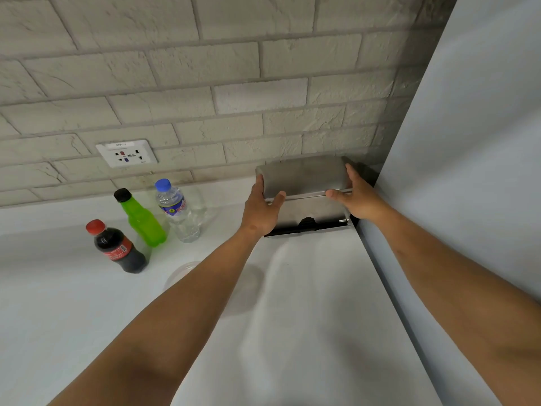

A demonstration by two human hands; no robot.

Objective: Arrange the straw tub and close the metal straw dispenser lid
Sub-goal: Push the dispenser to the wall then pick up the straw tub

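Observation:
A metal straw dispenser (310, 210) stands on the white counter in the back right corner, against the brick wall. Its steel lid (304, 175) lies flat on top of the box. My left hand (262, 209) grips the left end of the lid, thumb along the front edge. My right hand (358, 197) holds the right end the same way. A black slot with a notch shows along the dispenser's lower front. A clear round tub (183, 273) sits on the counter, mostly hidden behind my left forearm.
Three bottles stand left of the dispenser: a cola bottle (118, 247), a green bottle (140, 218) and a water bottle (178, 212). A wall socket (126, 153) sits above them. A pale grey panel (468, 171) walls off the right side.

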